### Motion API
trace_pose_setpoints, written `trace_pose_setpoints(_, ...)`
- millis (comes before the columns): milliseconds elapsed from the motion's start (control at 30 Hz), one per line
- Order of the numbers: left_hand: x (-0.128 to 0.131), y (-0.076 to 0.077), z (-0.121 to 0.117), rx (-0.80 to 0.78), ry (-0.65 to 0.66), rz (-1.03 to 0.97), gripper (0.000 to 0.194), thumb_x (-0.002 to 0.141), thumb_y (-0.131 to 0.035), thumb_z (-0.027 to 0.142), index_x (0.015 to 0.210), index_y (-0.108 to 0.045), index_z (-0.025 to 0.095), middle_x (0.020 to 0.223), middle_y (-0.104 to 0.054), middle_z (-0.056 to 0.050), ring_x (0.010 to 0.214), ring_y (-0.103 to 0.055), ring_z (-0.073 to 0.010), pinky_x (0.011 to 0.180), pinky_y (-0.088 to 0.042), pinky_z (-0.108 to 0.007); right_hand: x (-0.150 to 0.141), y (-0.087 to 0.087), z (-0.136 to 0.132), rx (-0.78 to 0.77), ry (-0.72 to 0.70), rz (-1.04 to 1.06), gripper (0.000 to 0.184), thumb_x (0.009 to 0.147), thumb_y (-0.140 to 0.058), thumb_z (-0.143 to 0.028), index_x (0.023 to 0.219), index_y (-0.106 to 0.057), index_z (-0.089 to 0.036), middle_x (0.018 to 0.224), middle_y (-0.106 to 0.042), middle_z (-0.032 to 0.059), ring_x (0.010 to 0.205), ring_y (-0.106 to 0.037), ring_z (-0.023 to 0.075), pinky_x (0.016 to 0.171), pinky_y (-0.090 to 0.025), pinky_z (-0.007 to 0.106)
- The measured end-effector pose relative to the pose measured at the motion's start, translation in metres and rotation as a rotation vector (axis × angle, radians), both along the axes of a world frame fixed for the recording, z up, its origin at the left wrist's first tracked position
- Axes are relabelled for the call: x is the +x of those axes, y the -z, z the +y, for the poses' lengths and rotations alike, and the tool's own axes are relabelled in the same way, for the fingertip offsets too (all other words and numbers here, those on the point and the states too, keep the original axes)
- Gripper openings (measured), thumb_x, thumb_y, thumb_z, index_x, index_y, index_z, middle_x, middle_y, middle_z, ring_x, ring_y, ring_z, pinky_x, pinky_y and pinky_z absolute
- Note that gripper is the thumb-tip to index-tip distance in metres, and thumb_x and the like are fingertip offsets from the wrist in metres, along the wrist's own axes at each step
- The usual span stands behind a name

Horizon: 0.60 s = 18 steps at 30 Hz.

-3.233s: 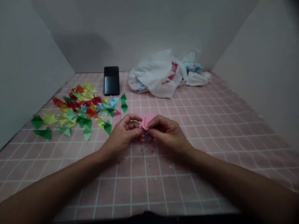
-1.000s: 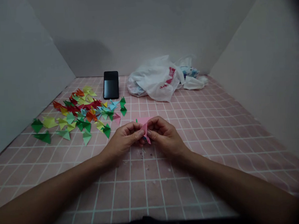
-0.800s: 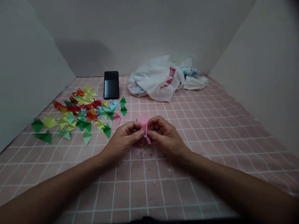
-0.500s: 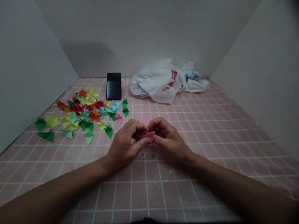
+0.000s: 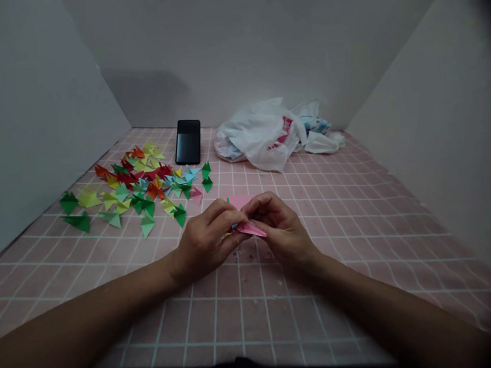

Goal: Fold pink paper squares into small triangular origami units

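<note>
Head view: left hand point(image 5: 205, 242) and right hand point(image 5: 283, 226), both curled, pinching folded pink origami paper point(image 5: 250, 229)

Pale grey panel walls point(image 5: 230, 53) slant in around a pink tabletop point(image 5: 253, 326) ruled with white grid lines, in dim light.
</note>
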<state>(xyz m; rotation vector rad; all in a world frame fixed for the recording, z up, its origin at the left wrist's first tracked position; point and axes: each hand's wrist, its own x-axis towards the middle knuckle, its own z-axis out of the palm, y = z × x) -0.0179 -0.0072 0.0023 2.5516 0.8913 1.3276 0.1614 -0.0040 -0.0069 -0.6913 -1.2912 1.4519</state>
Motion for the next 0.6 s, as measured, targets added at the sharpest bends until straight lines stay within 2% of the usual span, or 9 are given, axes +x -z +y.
trace_pose_setpoints(200,-0.0005,0.0017,0.0011,-0.015,0.007,-0.005,0.009,0.092,-0.064,0.022,0.097,-0.056,0.021,0.090,-0.060,-0.002,0.076,-0.059,-0.0129,0.065,-0.051,-0.024,0.0001,-0.0004,0.0013,0.021,-0.010,0.002,0.017,0.082,-0.075,-0.022,0.089,-0.061,-0.025,0.089,-0.061,-0.0009,0.084,-0.058,0.0138,0.078,-0.050,0.029)
trace_pose_setpoints(367,0.0006,-0.0006,0.0009,-0.191,0.038,-0.087,0.005,0.091,-0.064,0.020,0.088,-0.060,0.020,0.086,-0.060,-0.003,0.078,-0.059,-0.0139,0.067,-0.050,-0.025,0.0018,0.0001,0.0035,0.026,0.014,-0.049,0.018,0.081,-0.077,-0.026,0.089,-0.061,-0.024,0.089,-0.060,0.0001,0.085,-0.058,0.0146,0.079,-0.050,0.030)
trace_pose_setpoints(467,0.0022,-0.0043,0.0007,-0.433,0.045,-0.218,0.010,0.091,-0.065,0.025,0.084,-0.062,0.018,0.081,-0.060,-0.002,0.074,-0.057,-0.0137,0.065,-0.048,-0.026,0.0039,-0.0013,0.0056,0.000,-0.032,-0.060,0.018,0.080,-0.078,-0.029,0.088,-0.063,-0.023,0.086,-0.061,-0.0005,0.079,-0.058,0.0135,0.075,-0.051,0.029)
trace_pose_setpoints(600,0.0045,-0.0051,0.0033,-0.934,0.133,-0.467,0.017,0.087,-0.067,0.031,0.083,-0.060,0.017,0.073,-0.060,0.000,0.060,-0.055,-0.0101,0.056,-0.047,-0.023,0.0059,-0.0032,0.0079,-0.043,-0.138,-0.089,0.017,0.082,-0.076,-0.032,0.084,-0.064,-0.021,0.079,-0.064,-0.0006,0.074,-0.062,0.0146,0.074,-0.052,0.033)
